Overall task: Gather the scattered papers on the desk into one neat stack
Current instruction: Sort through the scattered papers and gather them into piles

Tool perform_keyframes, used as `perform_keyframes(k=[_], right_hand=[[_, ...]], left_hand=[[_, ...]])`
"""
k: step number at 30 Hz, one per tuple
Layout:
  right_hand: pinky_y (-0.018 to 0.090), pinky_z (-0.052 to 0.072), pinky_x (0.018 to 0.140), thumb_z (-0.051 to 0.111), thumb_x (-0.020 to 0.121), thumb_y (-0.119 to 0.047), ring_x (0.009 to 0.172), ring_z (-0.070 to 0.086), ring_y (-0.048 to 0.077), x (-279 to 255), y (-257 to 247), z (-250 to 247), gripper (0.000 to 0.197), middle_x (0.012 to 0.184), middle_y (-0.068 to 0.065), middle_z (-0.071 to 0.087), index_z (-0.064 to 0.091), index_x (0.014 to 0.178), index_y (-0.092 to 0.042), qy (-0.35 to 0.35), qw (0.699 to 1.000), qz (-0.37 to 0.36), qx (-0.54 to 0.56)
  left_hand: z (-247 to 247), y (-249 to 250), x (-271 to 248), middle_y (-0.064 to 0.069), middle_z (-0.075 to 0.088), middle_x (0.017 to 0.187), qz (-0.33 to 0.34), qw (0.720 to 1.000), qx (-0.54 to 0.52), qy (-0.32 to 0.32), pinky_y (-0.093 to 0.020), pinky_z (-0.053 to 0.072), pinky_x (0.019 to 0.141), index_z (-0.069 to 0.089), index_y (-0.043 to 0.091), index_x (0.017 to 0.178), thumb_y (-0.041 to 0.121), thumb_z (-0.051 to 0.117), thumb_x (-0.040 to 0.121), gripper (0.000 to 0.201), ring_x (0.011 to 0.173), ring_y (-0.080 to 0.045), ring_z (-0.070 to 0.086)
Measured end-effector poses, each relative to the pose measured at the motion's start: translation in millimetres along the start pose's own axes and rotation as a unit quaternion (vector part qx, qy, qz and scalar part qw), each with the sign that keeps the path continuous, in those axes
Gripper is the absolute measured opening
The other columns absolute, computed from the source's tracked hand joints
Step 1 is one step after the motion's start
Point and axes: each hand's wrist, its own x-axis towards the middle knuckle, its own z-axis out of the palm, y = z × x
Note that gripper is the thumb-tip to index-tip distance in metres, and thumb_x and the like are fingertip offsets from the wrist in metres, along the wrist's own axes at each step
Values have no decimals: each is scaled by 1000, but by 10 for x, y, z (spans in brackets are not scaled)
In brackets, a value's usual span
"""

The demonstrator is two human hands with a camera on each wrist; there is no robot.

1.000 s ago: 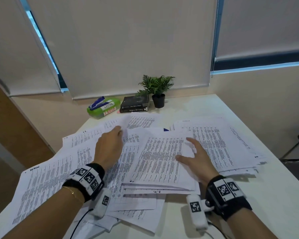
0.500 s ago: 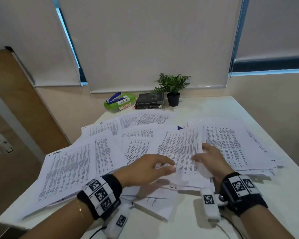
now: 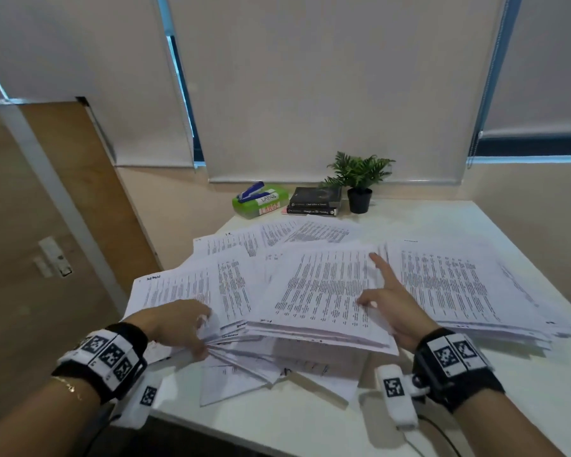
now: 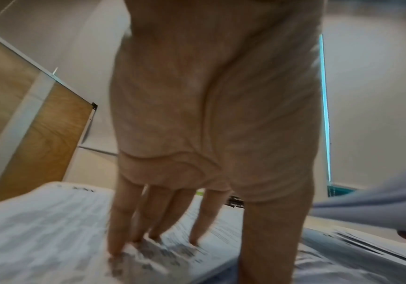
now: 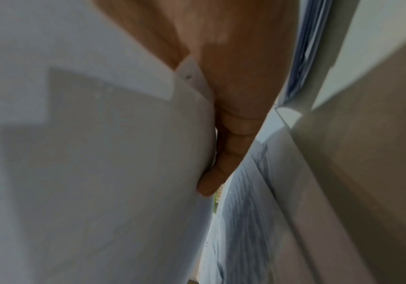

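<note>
Printed white papers (image 3: 231, 282) lie scattered and overlapping across the white desk (image 3: 442, 219). My left hand (image 3: 205, 338) is at the near left, pinching the fanned corners of several sheets, fingers on top and thumb below. In the left wrist view the left hand (image 4: 172, 244) presses its fingertips (image 4: 114, 251) onto a crumpled corner. My right hand (image 3: 373, 291) grips the right edge of a thick bundle (image 3: 323, 291) raised off the pile, thumb on top and index finger stretched along the edge. The right wrist view shows a finger (image 5: 211, 184) against the sheets' underside (image 5: 100, 173).
Another spread pile (image 3: 459, 285) lies to the right of my right hand. At the back of the desk stand a green box with a blue stapler (image 3: 261, 201), two dark books (image 3: 314, 201) and a potted plant (image 3: 359, 179). A wooden door (image 3: 80, 209) is to the left.
My left hand came back from the far sheets to the near left and took hold of several corners. My right hand's bundle now sits raised off the pile.
</note>
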Motion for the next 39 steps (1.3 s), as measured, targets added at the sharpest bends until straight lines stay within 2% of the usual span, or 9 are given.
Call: perform_keyframes(k=[2, 6, 15, 18, 24, 30, 32, 35, 39], right_hand=[[17, 52, 70, 50, 95, 14, 113, 53, 17, 68, 134, 113, 64, 158, -2, 38, 56, 144, -26, -31, 998, 22, -47], [34, 52, 93, 50, 90, 15, 131, 56, 31, 213, 371, 169, 44, 137, 9, 64, 76, 109, -15, -34, 993, 64, -92], [38, 44, 110, 57, 91, 8, 130, 56, 25, 204, 351, 170, 36, 133, 6, 68, 80, 108, -14, -24, 992, 69, -103], [35, 36, 117, 65, 99, -23, 131, 54, 16, 174, 304, 168, 25, 136, -1, 67, 77, 118, -14, -37, 992, 58, -106], [50, 41, 110, 63, 73, -88, 116, 66, 27, 277, 429, 168, 80, 123, 9, 73, 80, 111, -20, -50, 994, 92, 5], [50, 40, 117, 34, 59, -108, 129, 62, 28, 274, 377, 165, 118, 141, 2, 65, 61, 141, -28, -34, 994, 104, -24], [47, 44, 112, 49, 73, -96, 127, 61, 28, 231, 364, 158, 102, 137, 2, 65, 60, 139, -18, -30, 990, 77, -118], [49, 56, 98, 76, 90, -16, 108, 72, 32, 173, 396, 156, 28, 116, 14, 76, 72, 113, -2, -19, 988, 27, -150], [32, 56, 80, 68, 89, 10, 101, 71, 25, 38, 270, 94, 26, 107, 8, 75, 66, 102, -12, 12, 996, 1, -89]], left_hand=[[48, -89, -48, 11, 63, 86, 40, 998, -7, 41, -30, 40, 69, 68, 32, 93, 55, 72, 87, 23, 79, -13, 55], [-44, -104, -140, 8, 43, 53, 75, 984, -129, 93, -28, 40, 61, 54, 27, 56, 39, 65, 103, 49, 54, -9, 35], [-418, 375, -285, -5, 58, 69, 8, 833, -248, 494, -35, 34, 53, 53, 22, 91, 38, 39, 115, 31, 56, -21, 46], [-429, 898, -316, -6, 56, 67, 104, 857, -239, 445, -37, 36, 52, 48, 24, 93, 38, 40, 114, 27, 53, -17, 44], [59, 1749, -219, 1, 55, 81, 290, 925, -212, 129, -31, 42, 67, 49, 24, 95, 39, 41, 115, 26, 70, -12, 48], [195, 1699, 15, 0, 72, 120, 229, 917, -322, 60, -27, 55, 92, 70, 16, 121, 38, 51, 112, 31, 106, -8, 67], [199, 1609, 19, 3, 71, 132, 206, 906, -366, 56, -20, 54, 99, 68, 19, 136, 40, 55, 110, 36, 120, -6, 67], [206, 1421, 7, 10, 71, 135, 178, 903, -380, 93, -29, 50, 111, 70, 26, 137, 40, 65, 105, 35, 124, -4, 66], [142, 896, -40, 8, 62, 145, 59, 920, -318, 222, -19, 52, 95, 69, 30, 130, 38, 69, 102, 30, 112, -6, 62]])
